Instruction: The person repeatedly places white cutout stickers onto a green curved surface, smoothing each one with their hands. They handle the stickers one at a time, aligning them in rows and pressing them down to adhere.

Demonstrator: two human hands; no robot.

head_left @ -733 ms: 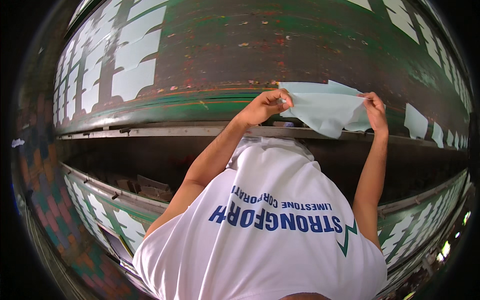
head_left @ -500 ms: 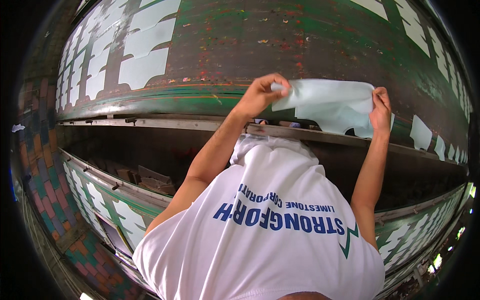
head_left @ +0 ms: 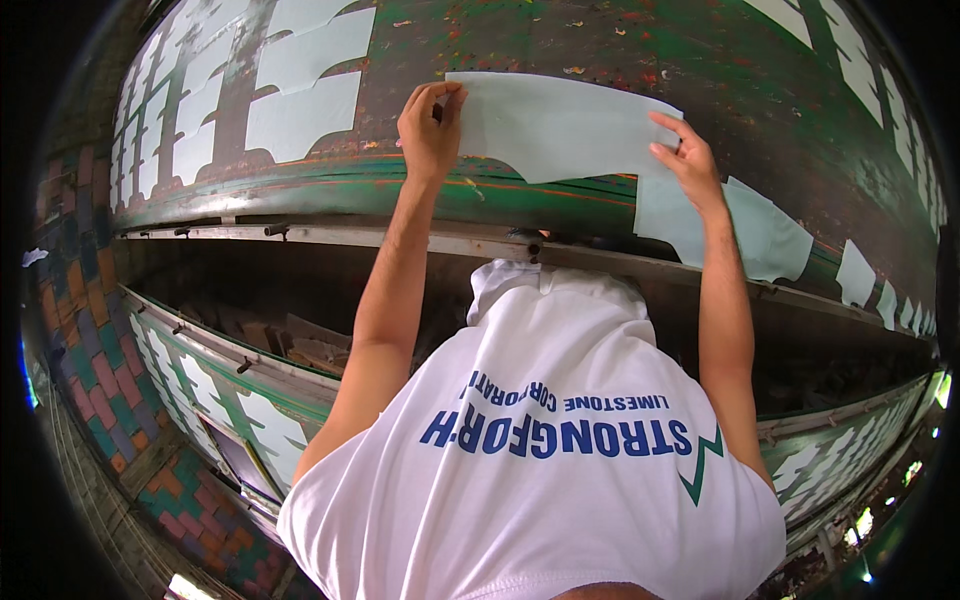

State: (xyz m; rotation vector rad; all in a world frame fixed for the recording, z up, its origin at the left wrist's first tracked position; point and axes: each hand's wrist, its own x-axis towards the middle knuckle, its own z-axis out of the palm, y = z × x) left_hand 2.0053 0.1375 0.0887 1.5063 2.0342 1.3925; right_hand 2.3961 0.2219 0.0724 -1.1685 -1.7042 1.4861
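A pale blue-white cut fabric panel [head_left: 565, 125] stretches between my two hands, over the near side of a long dark green-edged table [head_left: 480, 200]. My left hand [head_left: 430, 125] pinches its upper left corner between thumb and fingertips. At the panel's right end, my right hand [head_left: 690, 160] has its thumb and fingers spread, with the fingertips resting on the cloth. Beneath my right wrist lie more cut fabric pieces [head_left: 765, 240], overlapping and hanging over the table's near edge.
Rows of flat pale pieces [head_left: 305, 115] cover the table's left part; others [head_left: 850, 70] lie at far right. A wooden rail [head_left: 350, 236] runs along the front edge. Another table [head_left: 270, 425] with pale pieces stands behind me, and coloured paving [head_left: 105, 370] lies at left.
The fabric panel, folded or bunched before, is now spread out flatter. Both hands have moved left and farther over the table, and the right hand's fingers have spread.
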